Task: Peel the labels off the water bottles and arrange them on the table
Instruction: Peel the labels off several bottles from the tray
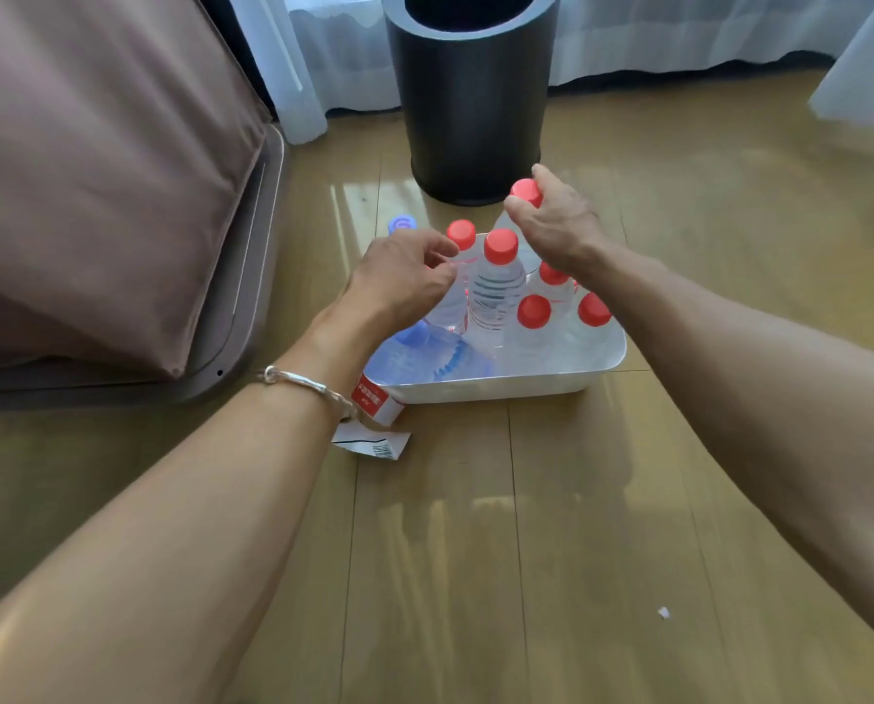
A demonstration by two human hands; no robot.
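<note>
Bottles (496,292) crowd a white tray (501,386).
Right hand (557,226) pinches one red cap (525,191); left hand (404,282) curls against a neighbouring bottle (450,307), grip unclear.

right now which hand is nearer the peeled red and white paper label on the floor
Left. The left hand is just beyond the label; the right hand pinches a red bottle cap farther back.

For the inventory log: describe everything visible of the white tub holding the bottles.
The white tub is a shallow rectangle with rounded corners, smooth and plastic-looking, flat on the wooden floor. It holds upright red-capped bottles and one blue-capped bottle lying at its left end. A peeled label lies at its front-left corner.
</note>
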